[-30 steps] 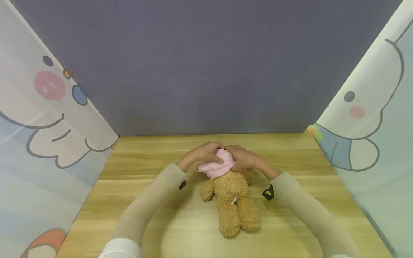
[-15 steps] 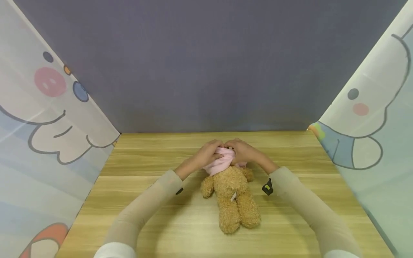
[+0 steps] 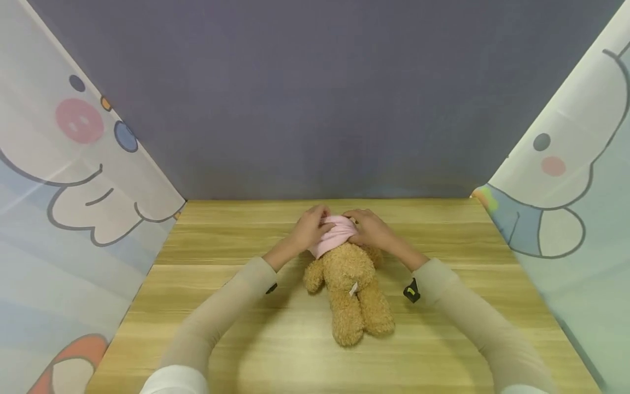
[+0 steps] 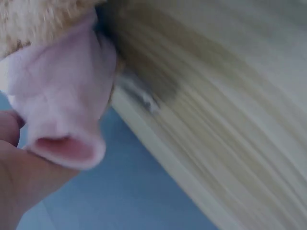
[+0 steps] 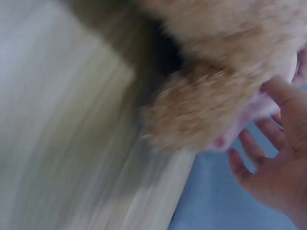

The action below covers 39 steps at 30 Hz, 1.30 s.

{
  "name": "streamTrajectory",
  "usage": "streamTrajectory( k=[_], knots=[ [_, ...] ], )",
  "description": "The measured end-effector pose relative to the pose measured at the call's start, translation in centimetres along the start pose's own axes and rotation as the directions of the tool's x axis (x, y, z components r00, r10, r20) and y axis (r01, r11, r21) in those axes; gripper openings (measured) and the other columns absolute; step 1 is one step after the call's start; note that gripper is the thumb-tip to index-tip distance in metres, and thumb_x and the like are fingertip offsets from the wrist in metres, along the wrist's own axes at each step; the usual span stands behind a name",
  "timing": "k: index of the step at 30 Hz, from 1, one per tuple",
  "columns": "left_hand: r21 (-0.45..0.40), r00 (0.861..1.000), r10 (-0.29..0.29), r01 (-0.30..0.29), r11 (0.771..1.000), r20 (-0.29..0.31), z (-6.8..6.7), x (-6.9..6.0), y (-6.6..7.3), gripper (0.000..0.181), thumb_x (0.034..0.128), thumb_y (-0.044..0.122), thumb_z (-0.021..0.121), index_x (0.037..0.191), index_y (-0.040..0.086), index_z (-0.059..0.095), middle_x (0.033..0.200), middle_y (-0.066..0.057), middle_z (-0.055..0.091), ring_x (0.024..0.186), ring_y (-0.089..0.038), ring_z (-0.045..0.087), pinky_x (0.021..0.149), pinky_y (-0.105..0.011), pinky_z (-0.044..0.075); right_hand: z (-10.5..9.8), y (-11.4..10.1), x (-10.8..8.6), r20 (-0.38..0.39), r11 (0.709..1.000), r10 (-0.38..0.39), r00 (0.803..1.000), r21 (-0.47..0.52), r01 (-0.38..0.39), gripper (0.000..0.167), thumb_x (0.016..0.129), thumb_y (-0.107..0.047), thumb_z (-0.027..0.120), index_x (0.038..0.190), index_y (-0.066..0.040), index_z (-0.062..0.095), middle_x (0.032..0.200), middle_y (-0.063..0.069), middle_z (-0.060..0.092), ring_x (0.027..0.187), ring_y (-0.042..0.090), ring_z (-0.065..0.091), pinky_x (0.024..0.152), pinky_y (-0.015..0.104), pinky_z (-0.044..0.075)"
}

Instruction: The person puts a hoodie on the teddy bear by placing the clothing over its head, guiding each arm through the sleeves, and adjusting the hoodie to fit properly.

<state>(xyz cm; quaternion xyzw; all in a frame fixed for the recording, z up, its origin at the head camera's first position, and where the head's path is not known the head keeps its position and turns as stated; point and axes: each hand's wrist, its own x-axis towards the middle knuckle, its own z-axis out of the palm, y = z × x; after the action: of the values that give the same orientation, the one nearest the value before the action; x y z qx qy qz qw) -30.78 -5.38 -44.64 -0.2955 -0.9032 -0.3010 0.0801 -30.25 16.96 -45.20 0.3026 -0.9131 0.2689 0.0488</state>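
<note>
A brown plush bear [image 3: 349, 268] lies on the wooden table, legs toward the near edge, with a small white tag at its lower body. Pink cloth [image 3: 336, 234] covers its head end; a sleeve-like opening of the pink cloth [image 4: 62, 91] shows in the left wrist view. My left hand [image 3: 310, 227] grips the cloth at its left side, thumb on top. From the right, my right hand [image 3: 371, 231] pinches the cloth's edge near the bear's neck; in the right wrist view the other fingers of the right hand [image 5: 276, 158] spread beside the bear's arm [image 5: 187, 112].
The wooden table [image 3: 443, 230] ends at a dark grey panel [image 3: 315, 98] behind. Cartoon-printed cloth walls stand on the left [image 3: 29, 219] and right [image 3: 581, 295]. Small black devices hang below both wrists.
Both hands and the cloth have shifted slightly toward the back, and the bear with them. The loose cloth flap at the left is now mostly hidden behind my left hand.
</note>
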Motion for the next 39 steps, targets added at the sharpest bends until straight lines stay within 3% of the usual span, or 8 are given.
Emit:
streamTrajectory(
  k=[10,17,19,25,27,33,36,39],
  knots=[
    [0.135,0.974,-0.104,0.078,0.988,0.199,-2.8,-1.1,0.8,0.049,0.0917,0.032,0.078,0.126,0.001,0.063,0.126,-0.015,0.057,0.117,-0.033,0.056,0.099,-0.043,0.049,-1.6,-0.5,0.8,0.099,0.999,-0.05,0.994,0.024,0.048,0.053,0.082,-0.015,0.086,0.128,-0.002,0.062,0.121,0.012,0.061,0.114,0.034,0.055,0.099,0.051,0.046],
    [0.285,0.989,0.024,-0.065,0.956,0.146,-1.3,-1.1,0.9,0.023,0.0921,0.021,0.077,0.096,0.003,0.062,0.092,-0.009,0.058,0.084,-0.024,0.055,0.076,-0.036,0.049,-0.7,-1.9,1.4,0.076,0.991,-0.106,0.991,-0.069,0.112,0.04,0.085,-0.022,0.084,0.115,-0.002,0.066,0.11,0.011,0.069,0.101,0.028,0.061,0.09,0.045,0.05],
    [0.379,0.989,0.091,-0.129,0.916,0.117,-0.7,-1.5,1.0,0.021,0.0938,0.021,0.076,0.092,0.005,0.062,0.087,-0.007,0.059,0.081,-0.022,0.055,0.079,-0.036,0.048,0.0,-2.2,1.3,0.036,0.987,-0.114,0.993,-0.107,0.118,0.031,0.085,-0.021,0.083,0.106,-0.005,0.067,0.098,0.007,0.069,0.091,0.024,0.061,0.082,0.042,0.05],
    [0.658,0.943,0.317,-0.303,0.689,0.103,0.7,-3.0,1.4,0.023,0.0949,0.028,0.073,0.092,0.006,0.065,0.083,-0.004,0.061,0.078,-0.02,0.056,0.083,-0.035,0.048,1.5,-2.8,0.1,-0.08,0.953,-0.196,0.977,-0.251,0.17,0.027,0.083,-0.024,0.085,0.088,-0.012,0.061,0.075,-0.002,0.058,0.073,0.019,0.053,0.07,0.039,0.041],
    [0.643,0.947,0.309,-0.291,0.709,0.088,0.7,-3.1,1.4,0.023,0.0962,0.026,0.072,0.1,0.005,0.064,0.09,-0.006,0.06,0.082,-0.021,0.055,0.082,-0.034,0.048,1.6,-2.9,-0.1,-0.104,0.947,-0.195,0.975,-0.28,0.16,0.027,0.085,-0.025,0.083,0.093,-0.011,0.062,0.081,0.0,0.06,0.077,0.022,0.054,0.073,0.041,0.042],
    [0.447,0.981,0.176,-0.194,0.873,0.082,-0.3,-2.3,1.2,0.04,0.0991,0.022,0.069,0.129,-0.001,0.056,0.125,-0.019,0.055,0.11,-0.035,0.056,0.095,-0.045,0.051,1.0,-3.4,0.0,-0.092,0.959,-0.051,0.994,-0.281,0.024,0.05,0.092,-0.028,0.078,0.132,-0.006,0.058,0.128,0.013,0.062,0.117,0.036,0.056,0.096,0.059,0.047],
    [0.412,0.983,0.141,-0.178,0.893,0.121,-0.5,-2.3,1.1,0.04,0.0988,0.022,0.069,0.13,-0.001,0.059,0.127,-0.021,0.056,0.113,-0.039,0.057,0.098,-0.048,0.05,1.1,-3.7,-0.1,-0.043,0.962,-0.009,0.999,-0.273,-0.003,0.051,0.095,-0.026,0.074,0.137,-0.003,0.056,0.133,0.017,0.061,0.121,0.039,0.055,0.097,0.064,0.047],
    [0.473,0.978,0.151,-0.203,0.857,0.146,-0.1,-2.2,1.2,0.03,0.0986,0.019,0.069,0.119,-0.002,0.063,0.116,-0.018,0.06,0.108,-0.033,0.058,0.097,-0.044,0.048,1.5,-4.0,-0.2,-0.052,0.966,-0.012,0.999,-0.26,-0.002,0.041,0.094,-0.024,0.075,0.126,-0.003,0.062,0.124,0.016,0.066,0.113,0.037,0.057,0.095,0.063,0.047]
  ],
)
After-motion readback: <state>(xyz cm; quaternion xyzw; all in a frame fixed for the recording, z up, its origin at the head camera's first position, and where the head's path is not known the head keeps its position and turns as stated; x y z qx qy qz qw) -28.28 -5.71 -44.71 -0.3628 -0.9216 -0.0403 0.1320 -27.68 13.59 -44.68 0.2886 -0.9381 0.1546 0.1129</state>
